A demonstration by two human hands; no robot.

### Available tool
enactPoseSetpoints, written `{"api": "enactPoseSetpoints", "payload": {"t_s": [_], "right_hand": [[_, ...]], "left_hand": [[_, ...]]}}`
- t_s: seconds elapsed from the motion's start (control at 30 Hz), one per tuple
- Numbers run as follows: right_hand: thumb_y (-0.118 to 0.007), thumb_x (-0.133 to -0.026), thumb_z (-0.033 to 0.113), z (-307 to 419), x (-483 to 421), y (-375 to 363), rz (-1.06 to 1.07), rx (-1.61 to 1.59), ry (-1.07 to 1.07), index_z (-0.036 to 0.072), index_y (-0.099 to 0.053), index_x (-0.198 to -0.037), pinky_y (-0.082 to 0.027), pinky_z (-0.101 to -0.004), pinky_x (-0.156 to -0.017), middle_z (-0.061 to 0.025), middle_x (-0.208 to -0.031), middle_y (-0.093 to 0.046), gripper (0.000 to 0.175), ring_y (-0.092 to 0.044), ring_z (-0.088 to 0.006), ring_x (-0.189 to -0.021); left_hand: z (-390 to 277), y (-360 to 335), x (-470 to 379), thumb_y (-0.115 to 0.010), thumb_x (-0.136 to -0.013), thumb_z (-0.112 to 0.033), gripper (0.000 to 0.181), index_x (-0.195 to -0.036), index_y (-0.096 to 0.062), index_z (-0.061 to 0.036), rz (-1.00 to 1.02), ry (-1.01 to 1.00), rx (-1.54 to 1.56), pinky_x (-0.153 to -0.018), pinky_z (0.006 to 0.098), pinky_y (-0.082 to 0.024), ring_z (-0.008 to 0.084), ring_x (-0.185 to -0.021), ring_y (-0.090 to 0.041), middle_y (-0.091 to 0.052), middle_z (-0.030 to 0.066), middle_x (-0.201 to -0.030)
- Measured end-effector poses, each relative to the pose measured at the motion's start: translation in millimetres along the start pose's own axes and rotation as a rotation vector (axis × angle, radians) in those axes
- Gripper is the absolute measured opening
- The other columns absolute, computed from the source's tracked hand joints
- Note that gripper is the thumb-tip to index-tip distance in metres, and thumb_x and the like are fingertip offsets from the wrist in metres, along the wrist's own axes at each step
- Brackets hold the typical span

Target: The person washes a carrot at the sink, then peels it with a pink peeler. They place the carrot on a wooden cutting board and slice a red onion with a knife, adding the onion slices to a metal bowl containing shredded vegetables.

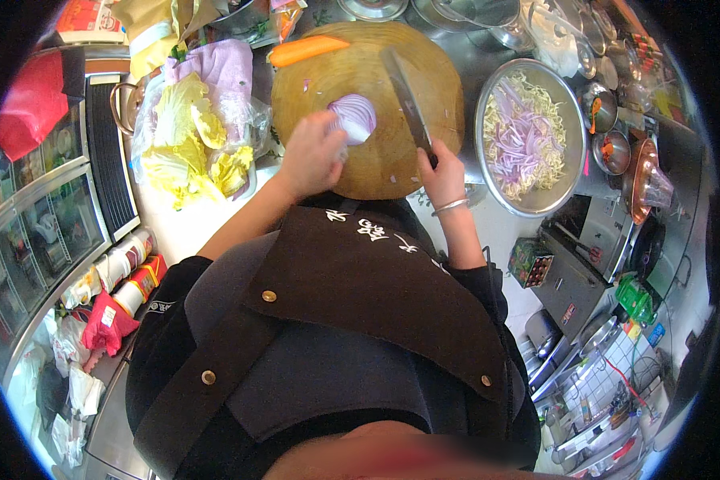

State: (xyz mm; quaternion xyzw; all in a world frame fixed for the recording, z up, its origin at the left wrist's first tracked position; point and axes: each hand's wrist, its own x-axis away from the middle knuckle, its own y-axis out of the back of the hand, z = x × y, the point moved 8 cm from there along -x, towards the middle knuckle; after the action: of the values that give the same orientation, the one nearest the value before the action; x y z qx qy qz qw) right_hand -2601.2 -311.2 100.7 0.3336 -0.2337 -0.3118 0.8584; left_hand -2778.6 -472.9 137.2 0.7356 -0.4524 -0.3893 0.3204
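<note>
My right hand point(446, 178) grips the dark handle of a kitchen knife point(409, 99). The blade points away from me over the right half of a round wooden chopping board point(390, 171). Left of the blade, a cut piece of red onion point(355, 119) shows its purple-and-white layers. Motion blurs my left hand point(315, 153), which is at the onion's near left side; whether its fingers grip the onion is unclear. A peeled carrot point(309, 50) lies across the board's far left edge. Small onion scraps dot the wood.
To the right, a metal bowl point(479, 129) holds shredded cabbage topped with sliced red onion. Yellow-green cabbage leaves point(177, 144) and a lilac cloth point(228, 63) lie at the left. Small metal bowls point(611, 153) stand farther right; metal pans point(468, 15) line the back.
</note>
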Motion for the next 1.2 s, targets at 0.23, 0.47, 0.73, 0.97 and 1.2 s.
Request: {"api": "enactPoseSetpoints", "payload": {"t_s": [0.23, 0.47, 0.73, 0.97, 1.2], "right_hand": [[-0.063, -0.087, 0.013, 46, 24, 3, 0.131, 0.421, 0.254, 0.018, -0.061, -0.125, -0.053, -0.0419, -0.057, -0.0104, -0.084, -0.060, 0.038, -0.064, -0.0322, -0.064], [-0.058, -0.090, 0.018, 59, 33, 4, 0.252, 0.480, 0.249, 0.016, -0.055, -0.127, -0.054, -0.0450, -0.055, -0.0109, -0.086, -0.059, 0.038, -0.066, -0.0346, -0.065], [-0.061, -0.089, 0.017, 61, 20, 10, 0.334, 0.514, 0.199, 0.013, -0.057, -0.120, -0.054, -0.0449, -0.059, -0.0121, -0.084, -0.061, 0.032, -0.064, -0.0357, -0.066], [-0.059, -0.089, 0.016, 64, 7, 3, 0.440, 0.518, 0.128, 0.012, -0.056, -0.115, -0.053, -0.0470, -0.060, -0.0147, -0.086, -0.063, 0.026, -0.065, -0.0385, -0.070], [-0.055, -0.091, 0.020, 42, 3, 15, 0.433, 0.558, -0.067, 0.012, -0.049, -0.124, -0.054, -0.0515, -0.068, -0.0195, -0.100, -0.062, 0.034, -0.066, -0.0425, -0.081]], "left_hand": [[0, -32, 5, -0.059, -0.078, -0.011, 0.028, -0.106, -0.063, -0.0078, 0.042, -0.188, -0.042, -0.101, 0.0450, -0.045, 0.0344, -0.119, -0.053, -0.057, 0.0135, -0.122], [27, -30, -6, -0.058, -0.078, -0.009, 0.033, -0.111, -0.064, -0.0052, 0.010, -0.199, 0.004, -0.101, 0.0427, -0.046, 0.0343, -0.118, -0.054, -0.061, 0.0118, -0.120], [25, -25, -19, -0.058, -0.076, -0.006, 0.034, -0.109, -0.066, -0.0063, 0.019, -0.246, 0.067, -0.102, 0.0425, -0.045, 0.0328, -0.119, -0.055, -0.062, 0.0106, -0.119], [26, -18, -32, -0.060, -0.074, -0.006, 0.030, -0.104, -0.067, -0.0064, 0.069, -0.249, 0.125, -0.104, 0.0420, -0.044, 0.0320, -0.120, -0.055, -0.063, 0.0102, -0.119], [27, -31, -45, -0.066, -0.073, -0.009, 0.035, -0.108, -0.064, -0.0076, 0.122, -0.266, 0.132, -0.100, 0.0413, -0.046, 0.0316, -0.117, -0.055, -0.061, 0.0099, -0.114]]}}
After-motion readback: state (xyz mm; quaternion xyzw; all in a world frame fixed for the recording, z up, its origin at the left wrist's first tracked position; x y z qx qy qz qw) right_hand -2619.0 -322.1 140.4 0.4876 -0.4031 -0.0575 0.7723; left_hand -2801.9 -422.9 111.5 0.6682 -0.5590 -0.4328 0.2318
